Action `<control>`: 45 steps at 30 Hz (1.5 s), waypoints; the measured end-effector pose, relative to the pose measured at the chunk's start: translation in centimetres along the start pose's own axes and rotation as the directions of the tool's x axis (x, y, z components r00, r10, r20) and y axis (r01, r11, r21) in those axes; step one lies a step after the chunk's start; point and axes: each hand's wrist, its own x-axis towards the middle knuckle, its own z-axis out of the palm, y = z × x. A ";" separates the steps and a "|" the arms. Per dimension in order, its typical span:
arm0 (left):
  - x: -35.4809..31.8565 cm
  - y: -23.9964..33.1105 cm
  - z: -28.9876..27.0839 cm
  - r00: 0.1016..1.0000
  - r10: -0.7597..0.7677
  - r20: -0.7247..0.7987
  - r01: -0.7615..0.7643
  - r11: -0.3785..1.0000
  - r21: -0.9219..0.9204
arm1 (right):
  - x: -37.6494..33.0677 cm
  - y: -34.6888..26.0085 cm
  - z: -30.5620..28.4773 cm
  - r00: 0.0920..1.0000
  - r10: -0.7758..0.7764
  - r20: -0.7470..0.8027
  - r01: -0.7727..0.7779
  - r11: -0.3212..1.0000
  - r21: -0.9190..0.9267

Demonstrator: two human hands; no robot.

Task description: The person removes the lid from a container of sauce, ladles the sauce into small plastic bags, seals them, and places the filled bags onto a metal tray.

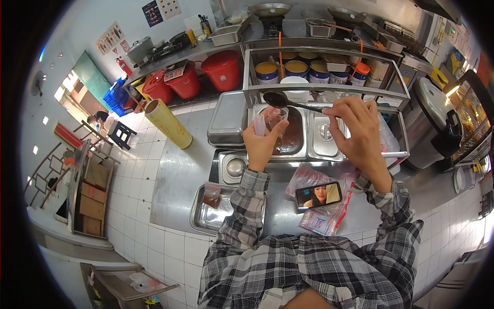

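Observation:
My left hand (261, 143) is closed around a small clear plastic bag (277, 117), its mouth spread, above a steel pan of brown sauce (294, 135). My right hand (358, 131) pinches the handle of a dark ladle (276, 99). The ladle's bowl hangs just above the bag's mouth; whether it touches the bag I cannot tell. Right of the sauce stands a lidded steel pan (325, 135). A small bag of brown contents (211, 195) lies in a steel tray (197, 222) at the lower left.
A phone (319, 195) lies on plastic packaging (321, 222) before me. To the left stand a yellowish film roll (167, 123) and an upturned steel pan (226, 116). A metal frame (329, 88) with yellow-topped tins rises behind the pans. A large steel cooker (429, 121) stands right.

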 end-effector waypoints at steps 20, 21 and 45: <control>-5.4 1.9 -0.2 0.995 0.007 -0.104 0.001 0.997 0.073 | -6.3 -3.3 5.8 0.919 0.281 0.276 -0.295 0.956 0.007; -6.0 2.1 -0.3 0.996 -0.034 -0.082 0.041 0.995 0.087 | -6.6 -4.7 6.1 0.913 0.324 0.248 -0.381 0.894 0.237; -16.2 0.8 -8.2 0.898 -0.403 -0.174 0.430 0.889 0.159 | -14.2 -12.1 9.2 0.572 0.509 0.643 -0.684 -0.136 0.717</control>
